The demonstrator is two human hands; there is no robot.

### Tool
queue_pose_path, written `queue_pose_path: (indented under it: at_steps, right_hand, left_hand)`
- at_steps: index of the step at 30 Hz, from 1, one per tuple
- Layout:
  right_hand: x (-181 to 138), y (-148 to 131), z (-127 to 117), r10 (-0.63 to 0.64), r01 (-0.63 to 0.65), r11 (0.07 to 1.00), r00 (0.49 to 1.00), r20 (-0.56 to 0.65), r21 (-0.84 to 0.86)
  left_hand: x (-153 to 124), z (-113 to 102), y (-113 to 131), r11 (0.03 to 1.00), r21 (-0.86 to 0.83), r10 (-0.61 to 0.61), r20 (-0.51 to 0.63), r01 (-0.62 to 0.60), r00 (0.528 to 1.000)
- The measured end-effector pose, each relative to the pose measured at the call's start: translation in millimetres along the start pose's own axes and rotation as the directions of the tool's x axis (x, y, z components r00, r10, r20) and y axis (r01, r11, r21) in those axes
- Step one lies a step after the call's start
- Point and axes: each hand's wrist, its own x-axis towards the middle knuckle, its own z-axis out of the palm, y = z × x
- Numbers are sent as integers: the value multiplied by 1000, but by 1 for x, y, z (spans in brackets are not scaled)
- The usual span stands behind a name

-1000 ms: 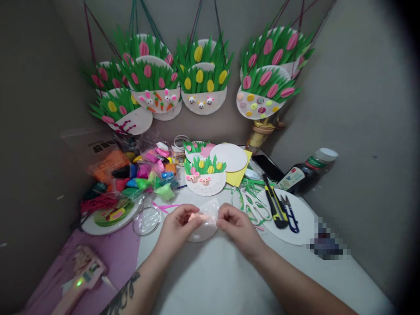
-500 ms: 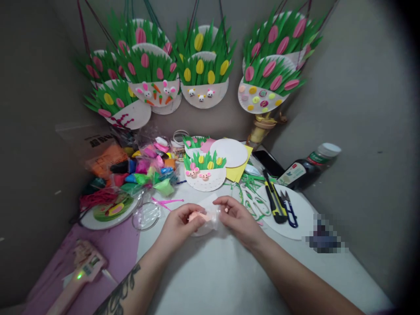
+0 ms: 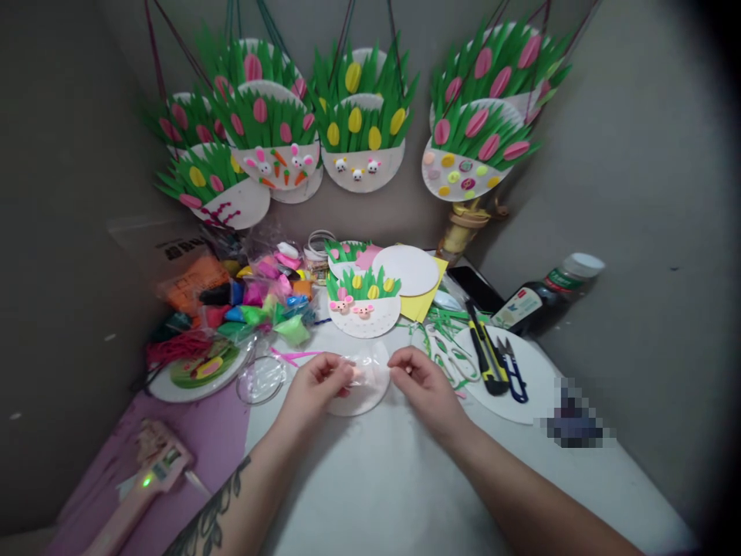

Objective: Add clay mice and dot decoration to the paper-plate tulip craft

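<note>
My left hand [image 3: 321, 386] is closed on a small clear plastic bag [image 3: 367, 369], its thumb pressed against the fingers. A bit of peach clay shows through the plastic close to the thumb. At the bag's other edge, my right hand [image 3: 425, 386] pinches the plastic between thumb and forefinger. A tiny peach piece [image 3: 409, 371] shows among its curled fingers. Below the bag lies a round white paper disc [image 3: 364, 401], partly covered by the left hand. Just behind stands a paper plate basket [image 3: 364, 318] with green paper grass, yellow tulips and two pink-eared clay animal heads.
Colourful clay packets [image 3: 260, 297] are heaped at left, above a glue gun [image 3: 165, 463] with a lit green light. White scissors [image 3: 448, 355], a cutter [image 3: 489, 359] and thread snips [image 3: 513, 371] lie at right near a dark bottle [image 3: 538, 297]. Decorated plate baskets [image 3: 364, 162] hang behind.
The peach clay lump, plainly visible before, is now mostly hidden at my left hand. The bag is stretched flatter between my hands, and more of the white disc shows.
</note>
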Motion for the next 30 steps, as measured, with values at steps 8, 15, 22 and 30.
queue_pose_path:
  at_steps: [8, 15, 22, 30]
  right_hand:
    - [0, -3, -3, -209, 225, 971, 965, 159, -84]
    - [1, 3, 0, -134, 138, 975, 990, 35, -175]
    - [0, 3, 5, -191, 197, 950, 980, 50, -244]
    - [-6, 5, 7, -336, 331, 895, 941, 37, -299]
  left_hand:
    - [-2, 2, 3, 998, -21, -60, 118, 63, 991]
    - [0, 0, -3, 1000, 12, -31, 161, 29, 986]
    - [0, 2, -6, 996, -31, -76, 154, 82, 985]
    - [-2, 6, -7, 989, -72, -117, 157, 129, 981]
